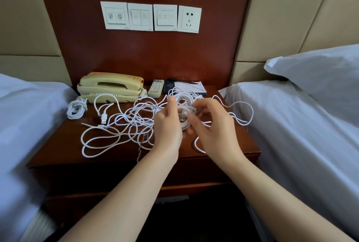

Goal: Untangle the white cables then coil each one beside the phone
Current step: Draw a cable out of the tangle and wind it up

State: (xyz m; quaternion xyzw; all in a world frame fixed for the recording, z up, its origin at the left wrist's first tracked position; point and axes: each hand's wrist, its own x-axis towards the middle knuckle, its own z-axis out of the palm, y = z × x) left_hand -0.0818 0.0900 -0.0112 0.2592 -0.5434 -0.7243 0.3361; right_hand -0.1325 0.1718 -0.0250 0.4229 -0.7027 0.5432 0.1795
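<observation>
Hotel room: twin beds (303,125), bedside phone (110,87)

A dark red-brown wooden nightstand (58,150) stands between two beds with white sheets (291,125), a white pillow (320,74) on the right one. Behind rises a matching wood panel (147,53) carrying three switch plates (139,16) and a wall socket (189,19), flanked by beige padded wall panels (287,20)

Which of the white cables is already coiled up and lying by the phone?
The small coiled cable at the nightstand's left edge, just in front of the beige phone. The others sprawl loose in a tangle or sit between the hands.
</observation>
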